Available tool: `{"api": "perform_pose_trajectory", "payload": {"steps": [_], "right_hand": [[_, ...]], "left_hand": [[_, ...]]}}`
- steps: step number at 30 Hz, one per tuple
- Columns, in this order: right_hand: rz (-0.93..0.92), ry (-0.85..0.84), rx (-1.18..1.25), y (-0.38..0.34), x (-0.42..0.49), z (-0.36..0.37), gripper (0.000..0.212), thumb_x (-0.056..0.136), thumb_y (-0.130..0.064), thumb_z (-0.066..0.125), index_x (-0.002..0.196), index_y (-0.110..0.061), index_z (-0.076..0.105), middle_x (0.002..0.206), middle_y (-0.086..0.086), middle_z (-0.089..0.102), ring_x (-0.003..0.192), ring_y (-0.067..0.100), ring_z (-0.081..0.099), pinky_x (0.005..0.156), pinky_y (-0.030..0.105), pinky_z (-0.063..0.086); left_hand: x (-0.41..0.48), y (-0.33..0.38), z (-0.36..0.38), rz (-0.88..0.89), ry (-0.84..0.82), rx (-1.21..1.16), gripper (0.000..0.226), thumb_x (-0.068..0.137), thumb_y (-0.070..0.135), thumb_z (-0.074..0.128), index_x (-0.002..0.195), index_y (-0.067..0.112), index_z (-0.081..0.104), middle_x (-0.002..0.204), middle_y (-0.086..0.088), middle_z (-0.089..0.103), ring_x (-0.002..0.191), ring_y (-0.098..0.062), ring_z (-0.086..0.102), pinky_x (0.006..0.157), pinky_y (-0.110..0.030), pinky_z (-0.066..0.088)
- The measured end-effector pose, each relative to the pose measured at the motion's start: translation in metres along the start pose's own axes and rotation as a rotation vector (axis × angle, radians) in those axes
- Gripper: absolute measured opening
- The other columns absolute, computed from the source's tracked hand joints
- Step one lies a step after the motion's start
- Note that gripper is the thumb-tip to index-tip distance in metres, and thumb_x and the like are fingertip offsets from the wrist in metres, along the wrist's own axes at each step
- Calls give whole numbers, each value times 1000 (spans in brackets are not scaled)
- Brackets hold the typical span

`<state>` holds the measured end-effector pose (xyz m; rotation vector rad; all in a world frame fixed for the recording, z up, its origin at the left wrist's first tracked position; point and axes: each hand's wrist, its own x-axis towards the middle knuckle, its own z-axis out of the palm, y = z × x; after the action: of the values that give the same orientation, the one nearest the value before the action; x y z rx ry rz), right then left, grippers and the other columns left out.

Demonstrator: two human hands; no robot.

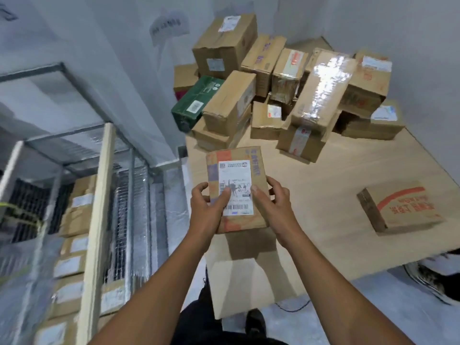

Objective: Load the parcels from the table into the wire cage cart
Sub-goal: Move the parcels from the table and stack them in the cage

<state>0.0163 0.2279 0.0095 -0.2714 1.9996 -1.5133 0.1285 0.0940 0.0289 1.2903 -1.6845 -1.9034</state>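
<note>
Our fingers [225, 196] curl round both sides of a small labelled parcel [236, 168], left hand [207, 210] and right hand [272, 205] holding it above the near edge of the table [311, 190]. Beyond lies a heap of parcels [286, 95]. A lone box [400, 207] sits to the right, and the wire cage cart [124, 190], part-filled, stands on our left.

Parcel [237, 190] matt cardboard w/ paper label; long box [321, 88] glossy tape; cart [129, 175] prob. metal wire.

Brown parcel [237, 190] (white label [235, 188])
</note>
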Motion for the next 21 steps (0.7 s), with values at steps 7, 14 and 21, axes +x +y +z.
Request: {"api": "perform_pose_trajectory", "payload": {"steps": [7,14,21], "right_hand": [[-112,-276,17,-30,-32,71,88,64,-72,79,139,-44,41,140,-2,54,114,14,67,94,43,61],[-222,-398,-188,-51,-46,193,87,71,-74,76,148,-60,37,136,-11,44,127,15,56,109,46,52],[-238,-641,-261,-63,-70,355,86,77,-64,78,152,-46,39,144,0,55,119,13,65,101,41,58]], "left_hand": [[-42,-10,-91,35,-35,-168,65,88,48,79,142,40,43,127,4,73,110,-25,74,90,-58,59],[-57,-29,-196,71,141,-357,74,89,42,77,152,39,37,126,6,73,107,-23,75,82,-52,63],[-61,-58,-341,128,353,-423,66,95,36,71,152,33,39,125,6,73,105,-14,75,86,-37,63]]}}
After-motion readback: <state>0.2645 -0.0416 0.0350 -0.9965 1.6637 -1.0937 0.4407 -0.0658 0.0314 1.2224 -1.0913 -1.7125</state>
